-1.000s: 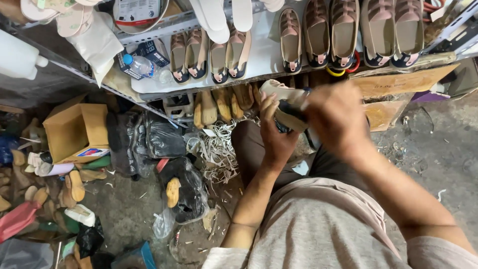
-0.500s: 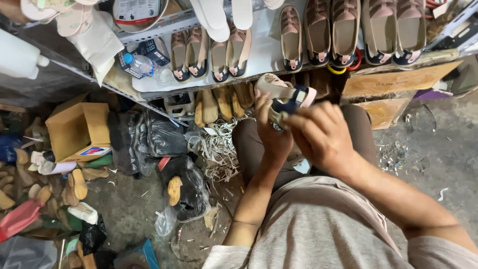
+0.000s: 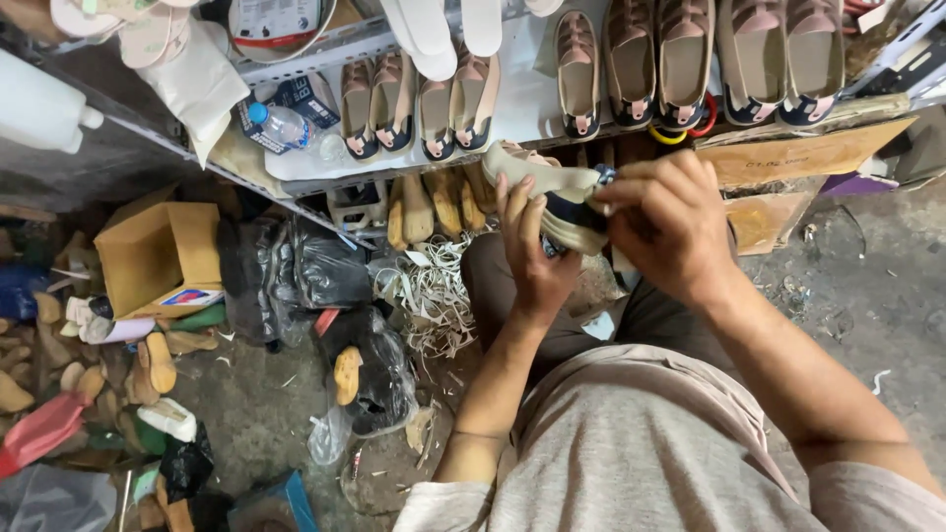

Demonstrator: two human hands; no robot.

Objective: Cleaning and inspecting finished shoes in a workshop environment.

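Note:
A beige shoe with a dark navy trim point(image 3: 552, 187) is held up in front of me, sole side toward the shelf. My left hand point(image 3: 537, 261) grips it from below, fingers wrapped up along its side. My right hand point(image 3: 665, 222) is closed over the dark heel part, pinching it from the right. Behind the shoe a white shelf point(image 3: 522, 108) carries a row of finished pink and navy shoes point(image 3: 680, 64).
A cardboard box point(image 3: 158, 256) stands on the floor at left, with black plastic bags point(image 3: 296, 271), a tangle of white strips point(image 3: 429, 300) and scattered wooden lasts point(image 3: 158, 360) around it. Wooden lasts point(image 3: 434, 202) line the lower shelf. A plastic bottle point(image 3: 281, 123) lies on the white shelf.
Both hands have turned the shoe and shifted it slightly. My right hand has moved from covering the shoe to pinching its dark heel part.

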